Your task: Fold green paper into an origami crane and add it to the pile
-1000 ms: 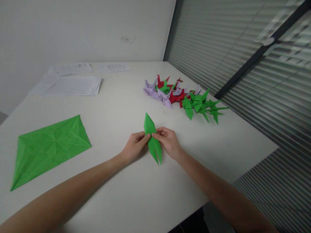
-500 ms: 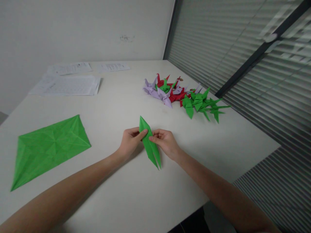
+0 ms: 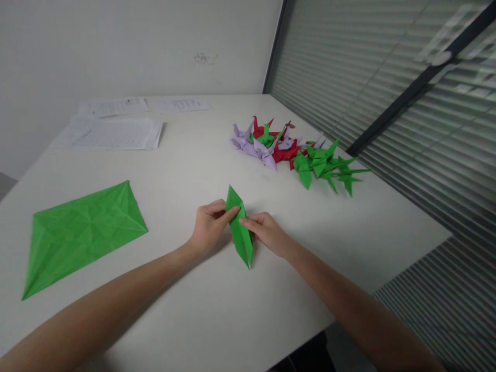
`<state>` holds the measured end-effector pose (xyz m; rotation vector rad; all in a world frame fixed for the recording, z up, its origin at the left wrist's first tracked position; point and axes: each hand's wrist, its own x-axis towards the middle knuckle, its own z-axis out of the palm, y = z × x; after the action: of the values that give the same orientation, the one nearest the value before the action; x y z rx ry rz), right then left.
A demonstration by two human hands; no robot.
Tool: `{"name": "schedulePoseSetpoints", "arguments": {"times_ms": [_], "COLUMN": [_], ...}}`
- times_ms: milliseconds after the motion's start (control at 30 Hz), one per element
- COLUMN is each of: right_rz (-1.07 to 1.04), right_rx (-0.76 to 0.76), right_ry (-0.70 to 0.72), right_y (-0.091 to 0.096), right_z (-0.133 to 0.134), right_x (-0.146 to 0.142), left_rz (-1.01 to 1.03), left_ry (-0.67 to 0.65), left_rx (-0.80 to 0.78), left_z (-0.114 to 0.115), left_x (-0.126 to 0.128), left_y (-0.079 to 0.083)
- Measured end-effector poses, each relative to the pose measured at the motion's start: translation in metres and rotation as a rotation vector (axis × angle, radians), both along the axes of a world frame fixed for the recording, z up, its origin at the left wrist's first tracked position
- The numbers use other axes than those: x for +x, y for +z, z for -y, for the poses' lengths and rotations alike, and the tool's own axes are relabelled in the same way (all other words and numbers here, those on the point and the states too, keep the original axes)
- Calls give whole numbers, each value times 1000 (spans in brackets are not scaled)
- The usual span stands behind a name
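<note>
Two grips, left hand (image 3: 209,227) and right hand (image 3: 267,235), pinch the folded green paper (image 3: 240,237) inward of the counter's (image 3: 182,310) near edge, where uneven pulling between them could skew its creases or tear its slit.

2 hands (image 3: 210,223), 1 folded pc. (image 3: 238,233), 1 grn sheet (image 3: 87,230).

folded piece (image 3: 238,233): smooth matt paper | flat sheet (image 3: 87,226): creased matt paper | cranes (image 3: 285,154): matt paper | tabletop (image 3: 174,173): smooth
</note>
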<state>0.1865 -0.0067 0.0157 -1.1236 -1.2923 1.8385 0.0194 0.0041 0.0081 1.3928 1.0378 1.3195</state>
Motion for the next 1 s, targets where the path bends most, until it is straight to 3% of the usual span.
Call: {"name": "schedulePoseSetpoints", "arguments": {"times_ms": [167, 433, 600, 1000], "right_rz": [-48, -78, -89, -131], "right_rx": [-52, -28, -53, -104], "right_ry": [46, 98, 100, 92], "right_y": [4, 0, -4, 3], "right_z": [0, 0, 2, 3], "right_x": [1, 0, -3, -5], "left_rz": [53, 280, 394, 426], "left_ry": [-10, -114, -70, 77], "left_rx": [-57, -304, -376, -272], "left_z": [1, 2, -5, -14], "left_x": [1, 5, 1, -2], "left_y": [8, 13, 19, 29]}}
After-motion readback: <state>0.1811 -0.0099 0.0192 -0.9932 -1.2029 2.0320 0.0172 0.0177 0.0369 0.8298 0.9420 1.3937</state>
